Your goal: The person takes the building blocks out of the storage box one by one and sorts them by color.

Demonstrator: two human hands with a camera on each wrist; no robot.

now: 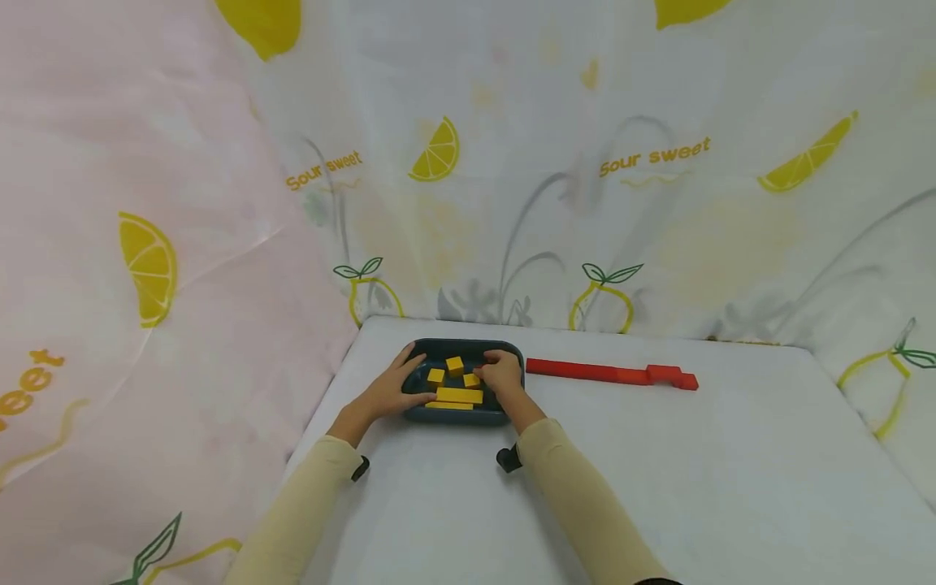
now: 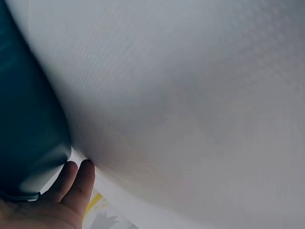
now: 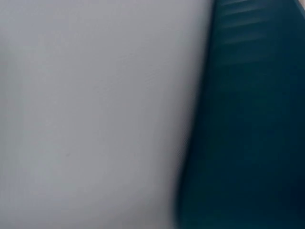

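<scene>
A dark teal tray holds several yellow blocks: small cubes and, nearer its front wall, long bars. At the tray's left end is my left hand, its thumb reaching over the rim beside the bars. Two straight fingers of that hand extend along the tray's outside in the left wrist view. My right hand reaches over the right wall with bent fingers. Its fingertips are just above a yellow cube; a small reddish patch shows there, too small to identify. The right wrist view shows only the tray's outer wall.
A row of red blocks runs rightward from beside the tray, ending in stepped pieces. Everything stands on a white-covered table. Lemon-printed cloth hangs behind it and along the left side.
</scene>
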